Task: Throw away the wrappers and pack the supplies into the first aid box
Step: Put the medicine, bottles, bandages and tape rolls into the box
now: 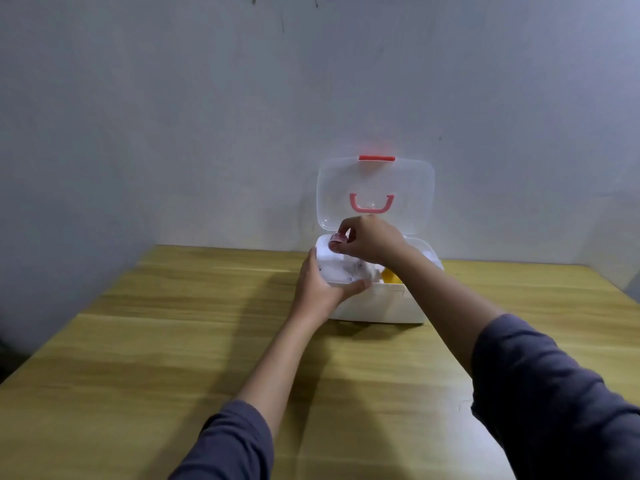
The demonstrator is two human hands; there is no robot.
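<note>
With the left hand [320, 285] gripping the white plastic first aid box [381, 303] on the wooden desk [138, 341], the right hand [367, 242] pinches a small red-and-white roll [337, 239] over its clear inner tray [332, 268], which may tip if the roll drops off-centre.

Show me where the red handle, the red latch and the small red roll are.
red handle [371, 204]: head view, lower bar of the handle.
red latch [376, 158]: head view, middle of the latch.
small red roll [337, 240]: head view, its outer side.

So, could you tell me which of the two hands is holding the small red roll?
The right hand, reaching over the open first aid box, pinches the red roll at its far left corner. The left hand only grips the box's near left side.
</note>
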